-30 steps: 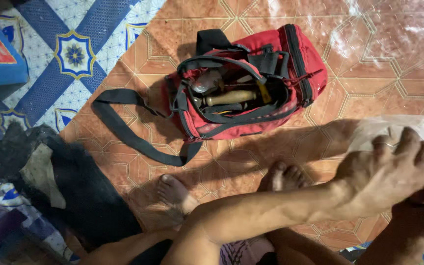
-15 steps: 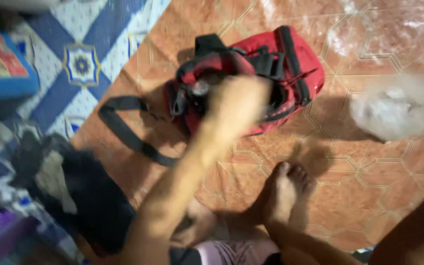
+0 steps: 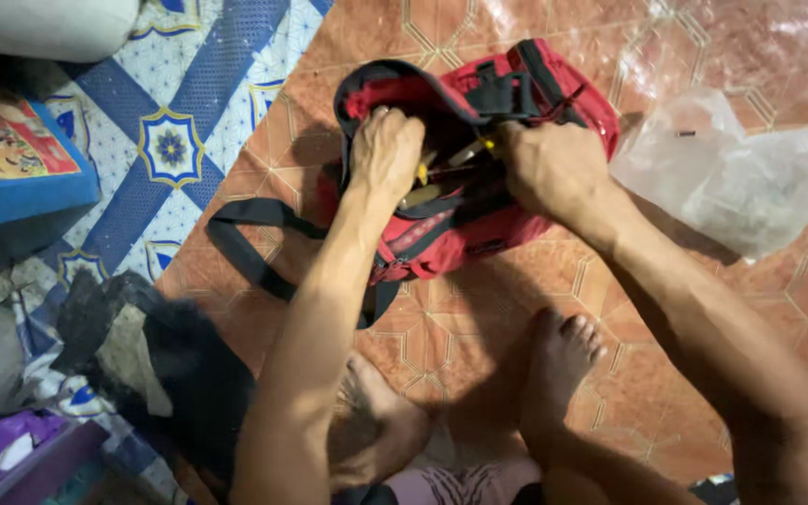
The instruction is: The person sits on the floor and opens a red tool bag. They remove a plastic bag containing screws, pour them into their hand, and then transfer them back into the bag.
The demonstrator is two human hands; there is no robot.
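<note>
A red bag with black trim lies open on orange floor tiles, at about twelve o'clock from the person's bare feet. The left hand reaches into the bag's opening, fingers curled among the tools inside; whether it grips one cannot be told. The right hand is clenched on the bag's edge at three o'clock of the left. A black strap trails toward eight o'clock. A clear plastic sheet lies at three o'clock of the bag.

Open red tool bag on orange tiles
</note>
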